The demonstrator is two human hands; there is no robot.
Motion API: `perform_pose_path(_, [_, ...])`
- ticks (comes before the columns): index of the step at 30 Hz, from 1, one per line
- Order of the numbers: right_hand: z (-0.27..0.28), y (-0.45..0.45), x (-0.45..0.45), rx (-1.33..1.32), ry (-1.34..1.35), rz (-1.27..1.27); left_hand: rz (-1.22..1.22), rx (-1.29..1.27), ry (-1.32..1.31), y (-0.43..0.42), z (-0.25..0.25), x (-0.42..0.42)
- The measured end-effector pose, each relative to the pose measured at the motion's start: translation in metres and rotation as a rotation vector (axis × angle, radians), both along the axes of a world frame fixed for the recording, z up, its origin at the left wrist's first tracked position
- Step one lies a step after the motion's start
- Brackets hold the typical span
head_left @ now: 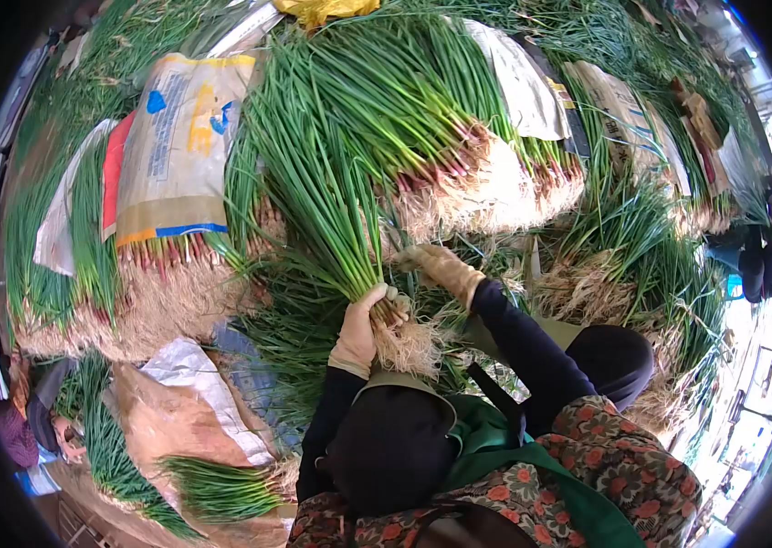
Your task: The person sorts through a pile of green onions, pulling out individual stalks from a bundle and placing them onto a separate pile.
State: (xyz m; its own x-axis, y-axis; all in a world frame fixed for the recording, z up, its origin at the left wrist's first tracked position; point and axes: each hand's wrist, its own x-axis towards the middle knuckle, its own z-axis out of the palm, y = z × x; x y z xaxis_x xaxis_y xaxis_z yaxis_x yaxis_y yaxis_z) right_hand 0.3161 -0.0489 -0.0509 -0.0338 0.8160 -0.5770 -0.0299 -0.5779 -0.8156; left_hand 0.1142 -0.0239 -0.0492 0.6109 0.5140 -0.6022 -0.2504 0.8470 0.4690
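Observation:
Wrapped round the lower stems of a bunch of spring onions (pixel 338 215), my gloved left hand (pixel 361 327) is closed. The bunch slants up and to the left, its long green leaves spreading over a pile behind. Its pale, stringy roots (pixel 409 347) hang below the hand. My right hand (pixel 445 268), also gloved, is just right of the bunch and above the roots. Its fingers point left and look pinched together; what they hold, if anything, is too small to make out.
A large spring onion pile (pixel 395 100) lies ahead. Printed sacks (pixel 180 146) cover more bunches to the left. Loose leaves and roots (pixel 587 292) lie at right. At lower left, a small bunch (pixel 221 489) rests on brown sacking (pixel 171 411); another person's hand (pixel 68 438) shows at the far left.

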Motion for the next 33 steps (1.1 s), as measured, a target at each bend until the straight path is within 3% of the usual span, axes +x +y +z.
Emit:
perform_pose_path(1, [0.007, 0.007, -0.006, -0.074, 0.138, -0.058, -0.018, -0.025, 0.013, 0.000, 0.004, 0.003])
perform_pose_path(3, [-0.005, 0.017, -0.020, -0.063, 0.135, 0.020, -0.038, -0.082, 0.044, -0.001, 0.010, 0.006])
perform_pose_path(7, [-0.005, 0.018, -0.048, 0.384, -0.764, 0.130, 0.103, -0.024, 0.129, -0.006, -0.007, 0.006])
perform_pose_path(8, [0.002, 0.018, -0.050, 0.352, -0.844, 0.208, 0.100, 0.029, 0.178, -0.006, -0.025, 0.006])
perform_pose_path(12, [0.005, 0.007, -0.047, 0.353, -0.906, 0.255, 0.149, 0.122, 0.298, -0.005, -0.034, 0.006])
perform_pose_path(15, [-0.016, -0.009, -0.028, 0.325, -0.615, 0.022, 0.204, -0.002, 0.217, -0.002, -0.017, -0.003])
perform_pose_path(16, [-0.032, -0.016, -0.017, 0.264, -0.639, -0.133, 0.157, 0.006, 0.101, -0.004, -0.025, -0.010])
perform_pose_path(17, [-0.037, -0.019, 0.004, 0.060, -0.728, -0.126, 0.192, -0.007, 0.013, -0.003, -0.013, -0.011])
perform_pose_path(18, [-0.038, -0.030, 0.016, 0.003, -1.042, 0.067, 0.223, -0.021, -0.076, 0.001, 0.009, -0.012])
perform_pose_path(19, [-0.056, -0.047, 0.027, -0.094, -1.194, 0.431, 0.254, -0.035, -0.166, 0.005, 0.021, -0.011])
perform_pose_path(20, [-0.048, -0.053, 0.026, -0.224, -1.108, 0.689, 0.255, -0.014, -0.359, 0.012, 0.019, -0.014])
perform_pose_path(21, [-0.062, -0.076, 0.029, -0.141, -1.054, 0.919, 0.256, 0.032, -0.431, 0.024, 0.029, -0.016])
perform_pose_path(23, [-0.063, -0.073, 0.038, 0.005, -1.044, 0.869, 0.191, 0.029, -0.532, 0.036, 0.051, -0.018])
perform_pose_path(24, [-0.064, -0.066, 0.044, 0.084, -1.039, 0.838, 0.242, 0.091, -0.343, 0.040, 0.043, -0.019])
perform_pose_path(26, [-0.064, -0.045, 0.055, 0.240, -1.019, 0.777, 0.245, 0.084, -0.259, 0.045, 0.048, -0.006])
perform_pose_path(27, [-0.003, -0.004, 0.048, 0.071, -1.118, 0.459, 0.229, 0.074, -0.196, 0.046, 0.043, 0.000])
perform_pose_path(28, [0.008, 0.022, 0.057, 0.218, -1.053, 0.183, 0.286, -0.066, -0.363, 0.046, 0.032, 0.007])
perform_pose_path(30, [0.007, 0.072, 0.075, 0.596, -1.024, -0.187, 0.311, -0.147, -0.361, 0.038, 0.030, 0.012])
perform_pose_path(31, [0.016, 0.088, 0.072, 0.387, -1.122, -0.171, 0.295, -0.176, -0.397, 0.036, 0.020, 0.014])
perform_pose_path(33, [0.041, 0.114, 0.065, -0.210, -1.454, 0.326, 0.288, -0.141, -0.329, 0.030, 0.010, 0.017])
